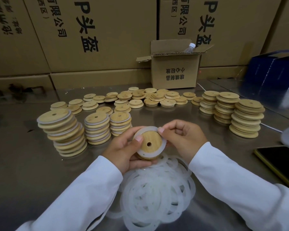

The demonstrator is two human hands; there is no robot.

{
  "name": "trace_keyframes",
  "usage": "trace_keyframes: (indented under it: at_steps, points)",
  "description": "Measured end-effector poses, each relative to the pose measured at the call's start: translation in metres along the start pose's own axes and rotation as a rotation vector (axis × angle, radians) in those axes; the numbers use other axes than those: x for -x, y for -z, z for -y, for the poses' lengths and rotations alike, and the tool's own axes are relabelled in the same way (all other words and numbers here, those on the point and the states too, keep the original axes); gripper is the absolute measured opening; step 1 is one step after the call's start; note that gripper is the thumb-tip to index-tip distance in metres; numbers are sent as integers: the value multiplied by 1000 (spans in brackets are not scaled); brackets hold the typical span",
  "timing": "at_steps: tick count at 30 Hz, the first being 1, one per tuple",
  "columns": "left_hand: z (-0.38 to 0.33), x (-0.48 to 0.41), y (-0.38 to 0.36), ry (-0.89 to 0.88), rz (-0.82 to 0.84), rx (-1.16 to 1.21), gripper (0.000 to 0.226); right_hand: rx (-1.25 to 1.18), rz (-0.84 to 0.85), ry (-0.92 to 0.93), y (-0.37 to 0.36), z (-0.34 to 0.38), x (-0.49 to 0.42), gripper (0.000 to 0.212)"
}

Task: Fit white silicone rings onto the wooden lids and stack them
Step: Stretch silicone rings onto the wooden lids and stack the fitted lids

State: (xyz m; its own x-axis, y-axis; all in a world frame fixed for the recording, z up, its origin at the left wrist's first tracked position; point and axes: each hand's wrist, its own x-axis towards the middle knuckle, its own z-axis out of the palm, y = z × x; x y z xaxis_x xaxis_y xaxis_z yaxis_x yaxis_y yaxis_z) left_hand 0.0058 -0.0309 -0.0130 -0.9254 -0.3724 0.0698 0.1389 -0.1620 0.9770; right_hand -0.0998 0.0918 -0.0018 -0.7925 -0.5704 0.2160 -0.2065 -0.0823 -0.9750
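Observation:
A round wooden lid (151, 141) with a small hole is held in front of me above the metal table. My left hand (123, 150) grips it from below and the left, thumb on its face. A white silicone ring (163, 148) sits around the lid's raised centre. My right hand (182, 137) pinches the ring's upper edge. A loose heap of white rings (157, 190) lies on the table just under my hands. Three stacks of ringed lids (63, 132) (97, 129) (120, 123) stand to the left.
Loose bare lids (137, 99) are scattered across the table's middle, with three bare stacks (247, 119) at right. A small open carton (175, 70) holding a bottle stands behind. A phone (280, 162) lies at right, beside a blue box (274, 70). Large cartons wall the back.

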Motion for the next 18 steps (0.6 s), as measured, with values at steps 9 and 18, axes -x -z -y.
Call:
trace_keyframes:
  at_steps: [9,18]
  points:
    - [1,1,0,-21,15,-43,31,53,-54,80,-4,3,4,13]
    - [-1,0,-4,-62,-85,-62,18,97,-39,113,-4,4,4,13]
